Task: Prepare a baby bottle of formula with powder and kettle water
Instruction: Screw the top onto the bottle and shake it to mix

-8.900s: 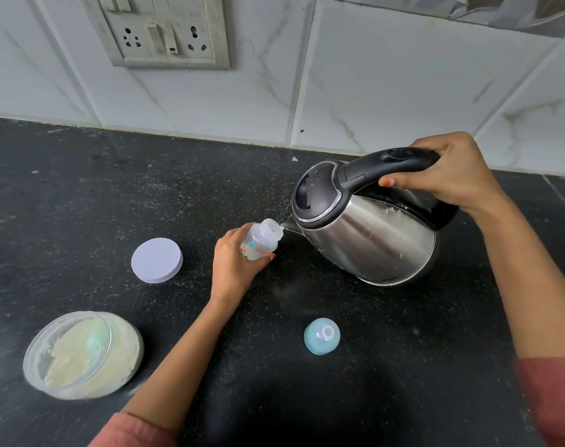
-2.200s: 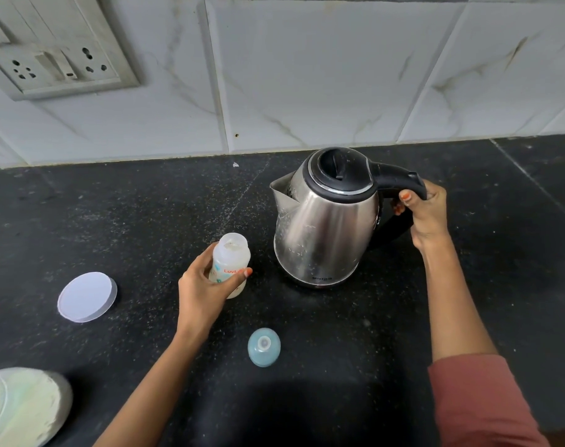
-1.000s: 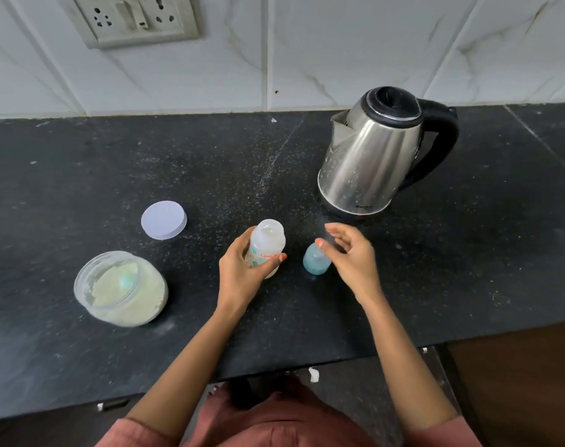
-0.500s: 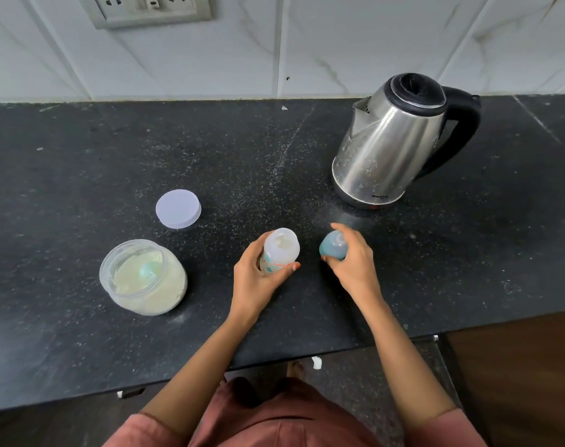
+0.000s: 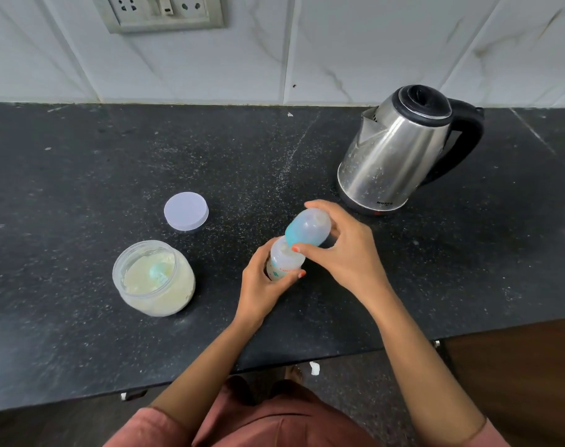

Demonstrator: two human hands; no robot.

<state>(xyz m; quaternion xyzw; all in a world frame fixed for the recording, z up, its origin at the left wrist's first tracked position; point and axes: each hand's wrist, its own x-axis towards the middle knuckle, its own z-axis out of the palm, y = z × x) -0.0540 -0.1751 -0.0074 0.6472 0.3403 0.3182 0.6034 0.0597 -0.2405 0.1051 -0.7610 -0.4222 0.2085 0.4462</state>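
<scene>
- Seating the cap [image 5: 307,228] is the step in hand. The right hand [image 5: 347,253] pinches the blue-tinted cap between thumb and fingers and holds it tilted over the open neck of the bottle [image 5: 284,263]. Whether its lower rim touches the neck or sits just above it cannot be told.
- The left hand [image 5: 261,287] is wrapped round the bottle body and holds it upright over the countertop [image 5: 81,188], between the powder jar [image 5: 153,280] and the kettle [image 5: 400,153]. Whether the base rests on the surface cannot be told.
- Risk, cross-threading: a cap started at this tilt may bind on one side and leak later. Level it before turning.
- Risk, spill: a squeeze or knock on the uncapped bottle would slop its contents onto the left hand, and kettle water may be hot.
- Risk, contamination: the powder jar stands open, with its lid [image 5: 186,211] lying apart behind it. Splashes could reach the powder.
</scene>
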